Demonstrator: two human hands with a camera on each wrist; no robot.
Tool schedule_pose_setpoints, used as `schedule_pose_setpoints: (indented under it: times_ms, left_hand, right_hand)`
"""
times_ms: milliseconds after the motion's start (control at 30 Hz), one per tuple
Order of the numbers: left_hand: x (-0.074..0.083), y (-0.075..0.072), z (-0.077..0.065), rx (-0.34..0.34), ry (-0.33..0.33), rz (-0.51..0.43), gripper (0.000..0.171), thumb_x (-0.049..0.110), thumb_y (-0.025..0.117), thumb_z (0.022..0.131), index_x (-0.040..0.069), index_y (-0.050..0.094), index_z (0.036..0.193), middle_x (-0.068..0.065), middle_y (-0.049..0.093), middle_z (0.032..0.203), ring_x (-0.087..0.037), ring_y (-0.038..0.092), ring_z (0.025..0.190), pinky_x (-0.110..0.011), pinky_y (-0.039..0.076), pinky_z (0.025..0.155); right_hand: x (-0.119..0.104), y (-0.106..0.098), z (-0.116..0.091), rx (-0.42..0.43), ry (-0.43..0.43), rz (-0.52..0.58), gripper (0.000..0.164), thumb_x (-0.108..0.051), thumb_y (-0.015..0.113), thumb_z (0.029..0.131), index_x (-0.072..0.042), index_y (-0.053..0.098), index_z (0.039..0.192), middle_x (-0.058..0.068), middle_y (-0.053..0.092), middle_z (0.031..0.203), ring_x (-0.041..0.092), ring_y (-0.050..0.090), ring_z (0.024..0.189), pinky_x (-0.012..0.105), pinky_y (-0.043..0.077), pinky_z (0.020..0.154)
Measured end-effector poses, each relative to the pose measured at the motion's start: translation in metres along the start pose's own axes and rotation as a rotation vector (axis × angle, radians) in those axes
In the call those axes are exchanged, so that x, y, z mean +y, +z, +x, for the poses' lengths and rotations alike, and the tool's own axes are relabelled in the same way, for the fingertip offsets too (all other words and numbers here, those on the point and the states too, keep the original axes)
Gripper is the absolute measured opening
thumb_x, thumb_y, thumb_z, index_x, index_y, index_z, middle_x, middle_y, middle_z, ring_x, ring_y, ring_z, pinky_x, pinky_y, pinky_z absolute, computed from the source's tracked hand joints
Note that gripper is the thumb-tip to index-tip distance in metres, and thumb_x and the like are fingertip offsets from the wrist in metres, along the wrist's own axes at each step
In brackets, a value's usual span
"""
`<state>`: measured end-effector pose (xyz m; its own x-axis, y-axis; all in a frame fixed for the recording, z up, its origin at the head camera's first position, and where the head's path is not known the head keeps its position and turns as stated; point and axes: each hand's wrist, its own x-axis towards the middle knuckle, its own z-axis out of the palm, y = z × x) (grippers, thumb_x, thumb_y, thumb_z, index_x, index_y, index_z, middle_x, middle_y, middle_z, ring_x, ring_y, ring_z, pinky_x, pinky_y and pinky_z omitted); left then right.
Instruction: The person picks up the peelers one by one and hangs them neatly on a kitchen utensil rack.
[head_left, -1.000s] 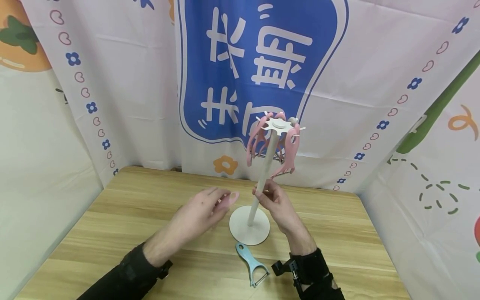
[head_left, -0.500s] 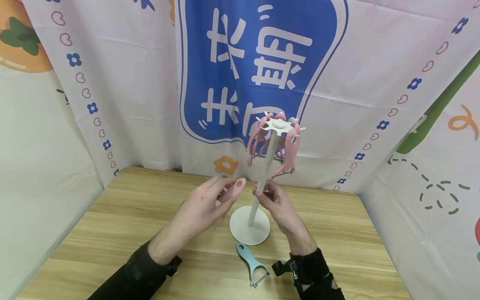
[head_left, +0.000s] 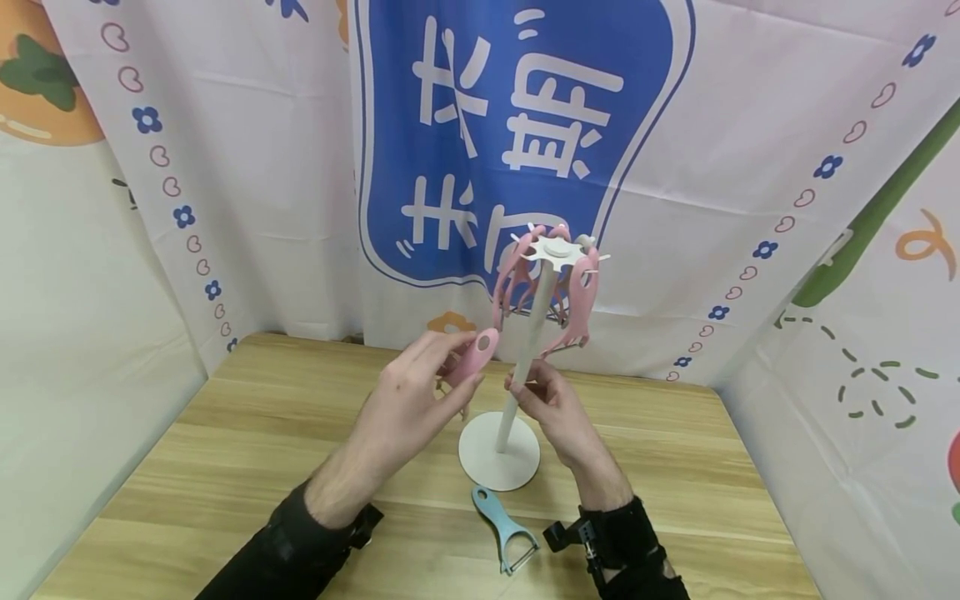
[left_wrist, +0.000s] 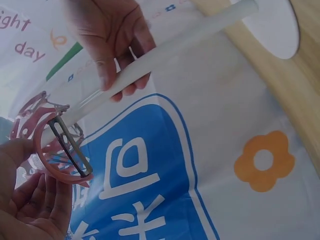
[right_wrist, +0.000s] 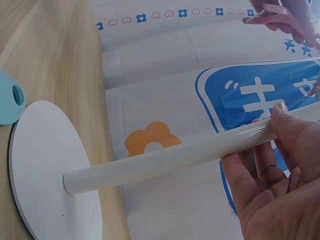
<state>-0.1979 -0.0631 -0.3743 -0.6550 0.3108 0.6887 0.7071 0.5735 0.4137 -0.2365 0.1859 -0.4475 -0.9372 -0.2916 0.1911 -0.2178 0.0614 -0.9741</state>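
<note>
My left hand (head_left: 412, 392) pinches a pink peeler (head_left: 476, 357) by its handle, with the holed end pointing up and toward the stand. In the left wrist view the metal blade (left_wrist: 71, 146) of this peeler faces the camera. A white stand (head_left: 531, 333) with a round base rises from the table, and my right hand (head_left: 558, 408) grips its pole between thumb and fingers. Several pink peelers (head_left: 582, 296) hang from the hooked disc at its top. The held peeler is apart from the pole, left of it and below the hooks.
A light blue peeler (head_left: 498, 521) lies on the wooden table (head_left: 247, 467) just in front of the stand's base (head_left: 480, 454). Behind the table hangs a printed cloth (head_left: 300, 208), with more cloth at both sides.
My left hand has risen and moved slightly right with the pink peeler, whose handle now tilts more upright. My right hand and the stand have stayed in place.
</note>
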Motion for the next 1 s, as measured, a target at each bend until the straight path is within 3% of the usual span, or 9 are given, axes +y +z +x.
schedule_pose_setpoints:
  times_ms: [400, 600, 733, 867, 1000]
  left_hand:
    - [0.021, -0.003, 0.011, 0.089, -0.006, -0.064, 0.049, 0.028, 0.076, 0.095, 0.013, 0.062, 0.139, 0.003, 0.064, 0.12, -0.003, 0.063, 0.093, -0.023, 0.057, 0.074]
    - [0.031, -0.004, 0.019, 0.118, 0.003, -0.122, 0.049, 0.026, 0.075, 0.095, 0.012, 0.062, 0.14, 0.001, 0.063, 0.119, -0.004, 0.063, 0.094, -0.021, 0.057, 0.077]
    - [0.039, -0.005, 0.024, 0.14, 0.008, -0.143, 0.05, 0.026, 0.074, 0.096, 0.012, 0.06, 0.142, 0.0, 0.063, 0.119, -0.006, 0.063, 0.095, -0.019, 0.056, 0.078]
    - [0.047, -0.007, 0.031, 0.165, 0.016, -0.149, 0.051, 0.028, 0.073, 0.097, 0.012, 0.059, 0.143, -0.001, 0.063, 0.12, -0.007, 0.062, 0.096, -0.02, 0.056, 0.079]
    - [0.055, -0.007, 0.039, 0.191, 0.032, -0.151, 0.051, 0.029, 0.073, 0.097, 0.011, 0.059, 0.143, -0.002, 0.063, 0.119, -0.008, 0.061, 0.097, -0.02, 0.056, 0.078]
  right_hand:
    - [0.001, 0.001, 0.001, -0.008, -0.007, 0.005, 0.031, -0.022, 0.062, 0.104, -0.006, 0.059, 0.131, 0.022, 0.059, 0.13, 0.037, 0.057, 0.122, 0.054, 0.045, 0.107]
    - [0.002, 0.0, 0.0, -0.01, -0.008, 0.008, 0.042, -0.021, 0.061, 0.105, 0.0, 0.053, 0.14, 0.02, 0.059, 0.131, 0.041, 0.055, 0.123, 0.053, 0.045, 0.107]
    - [0.001, -0.001, 0.0, -0.009, -0.003, 0.004, 0.045, -0.022, 0.062, 0.105, 0.001, 0.052, 0.143, 0.02, 0.058, 0.132, 0.037, 0.056, 0.121, 0.051, 0.045, 0.107]
    - [0.003, -0.001, 0.001, -0.011, -0.001, 0.012, 0.042, -0.023, 0.062, 0.104, -0.003, 0.054, 0.141, 0.019, 0.057, 0.131, 0.041, 0.054, 0.123, 0.052, 0.045, 0.106]
    - [0.004, -0.002, 0.001, -0.01, -0.005, 0.004, 0.038, -0.024, 0.062, 0.105, -0.009, 0.057, 0.139, 0.016, 0.057, 0.131, 0.034, 0.056, 0.121, 0.049, 0.046, 0.105]
